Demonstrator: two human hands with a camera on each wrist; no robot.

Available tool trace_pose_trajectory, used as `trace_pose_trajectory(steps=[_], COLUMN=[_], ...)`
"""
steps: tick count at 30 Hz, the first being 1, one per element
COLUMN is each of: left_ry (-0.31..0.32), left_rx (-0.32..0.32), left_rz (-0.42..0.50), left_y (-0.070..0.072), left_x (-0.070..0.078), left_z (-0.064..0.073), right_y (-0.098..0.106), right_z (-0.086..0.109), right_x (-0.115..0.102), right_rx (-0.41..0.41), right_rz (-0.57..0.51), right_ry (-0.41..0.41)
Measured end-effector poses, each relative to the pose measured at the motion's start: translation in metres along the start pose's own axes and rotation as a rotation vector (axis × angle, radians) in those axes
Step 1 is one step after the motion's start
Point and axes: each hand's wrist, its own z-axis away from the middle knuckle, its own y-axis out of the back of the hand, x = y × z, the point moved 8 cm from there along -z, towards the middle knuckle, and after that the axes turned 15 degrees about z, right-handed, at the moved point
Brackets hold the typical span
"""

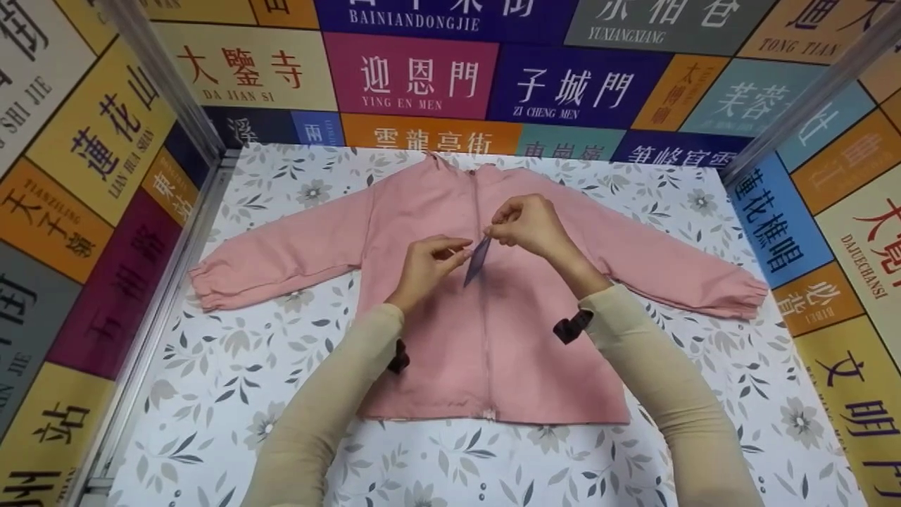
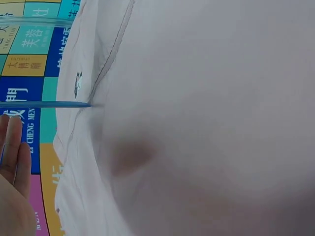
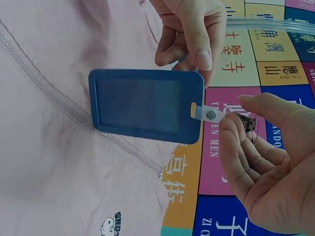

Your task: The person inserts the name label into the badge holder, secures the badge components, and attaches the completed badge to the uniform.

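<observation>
A blue badge holder (image 3: pixel 142 105) with a clear strap and a metal clip (image 3: pixel 247 122) hangs above a pink zip-up jacket (image 1: pixel 422 338). My right hand (image 1: pixel 528 222) pinches it by the clip end, where the snap strap (image 3: pixel 210 115) joins. Beside the holder's strap-end corner is my left hand (image 1: pixel 433 267), its fingers loosely extended and thumb tip (image 3: pixel 204 60) right at the edge. In the left wrist view the holder (image 2: pixel 44 104) appears edge-on, just above the left fingers. The jacket lies spread with both sleeves out, its zipper (image 1: pixel 482 317) running down the middle.
White leaf-patterned cloth (image 1: pixel 225 394) covers the table under the jacket. Panels printed with place names (image 1: pixel 415 77) stand at the back and both sides, with metal frame posts (image 1: pixel 158 77) at the corners. A small black-and-white print (image 3: pixel 110 225) marks the jacket's chest.
</observation>
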Motion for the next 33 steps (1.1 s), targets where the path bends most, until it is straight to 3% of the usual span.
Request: trace_pose_trajectory(steps=[6, 11, 18, 33], left_ry=[0.03, 0.034, 0.003, -0.003], left_rx=[0.033, 0.013, -0.004, 0.005], left_rz=[0.026, 0.057, 0.06, 0.087], left_y=[-0.001, 0.0, 0.0, -0.002], left_x=[0.0, 0.001, 0.005, 0.009], left_z=[-0.003, -0.007, -0.012, -0.02], right_y=[0.0, 0.001, 0.0, -0.006], right_z=[0.001, 0.001, 0.0, 0.003], right_x=[0.002, 0.002, 0.002, 0.01], right_rx=[-0.024, -0.026, -0.021, 0.005], right_rz=[-0.002, -0.009, -0.036, -0.096], right_ry=[0.002, 0.019, 0.061, 0.045])
